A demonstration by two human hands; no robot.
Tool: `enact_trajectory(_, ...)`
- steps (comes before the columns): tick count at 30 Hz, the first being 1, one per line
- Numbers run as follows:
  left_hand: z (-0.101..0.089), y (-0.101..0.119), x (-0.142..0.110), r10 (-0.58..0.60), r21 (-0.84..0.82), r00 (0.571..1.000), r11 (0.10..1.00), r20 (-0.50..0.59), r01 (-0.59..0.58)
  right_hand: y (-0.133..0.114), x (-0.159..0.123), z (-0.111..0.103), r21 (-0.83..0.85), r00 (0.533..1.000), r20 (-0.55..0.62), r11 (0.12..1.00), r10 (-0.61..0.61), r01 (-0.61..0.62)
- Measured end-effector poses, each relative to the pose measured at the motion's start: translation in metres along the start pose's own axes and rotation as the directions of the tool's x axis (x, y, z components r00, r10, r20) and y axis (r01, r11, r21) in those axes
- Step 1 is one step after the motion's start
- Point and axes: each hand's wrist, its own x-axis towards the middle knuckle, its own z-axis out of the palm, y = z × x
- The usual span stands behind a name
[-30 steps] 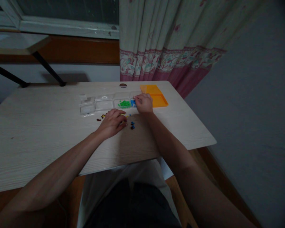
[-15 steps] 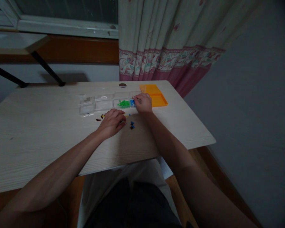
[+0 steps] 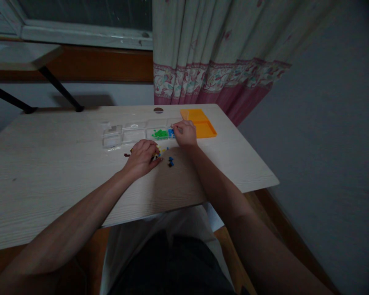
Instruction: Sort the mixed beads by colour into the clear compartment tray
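"What lies on the table (image 3: 64, 164) before me?"

"On its pale wood grain: a clear compartmented tray (image 3: 134, 136), an orange case (image 3: 206, 129), loose small pieces (image 3: 171, 162) and, near the far edge, probably a brown disc (image 3: 158, 110)."

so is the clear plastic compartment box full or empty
Neither: small green pieces and small blue pieces lie in the box, but its left compartments look empty.

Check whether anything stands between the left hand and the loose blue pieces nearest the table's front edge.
Nothing visible does: only bare tabletop lies between the thumb of the left hand and the loose blue pieces. The small yellow pieces sit farther back, off that line.
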Motion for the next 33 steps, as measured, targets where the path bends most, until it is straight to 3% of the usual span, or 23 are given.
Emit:
enact_trajectory(20,0.0012,-0.0001,0.0012,0.097,-0.054,0.995,0.994,0.005,-0.097,-0.0016,0.0002,0.0001,-0.013,1.000,0.019,1.000,-0.005,0.005)
enact_trajectory(33,-0.0026,-0.0041,0.0008,-0.005,0.013,1.000,1.000,0.007,0.005,-0.0003,0.0005,-0.0009,-0.014,1.000,-0.005,1.000,-0.010,0.010)
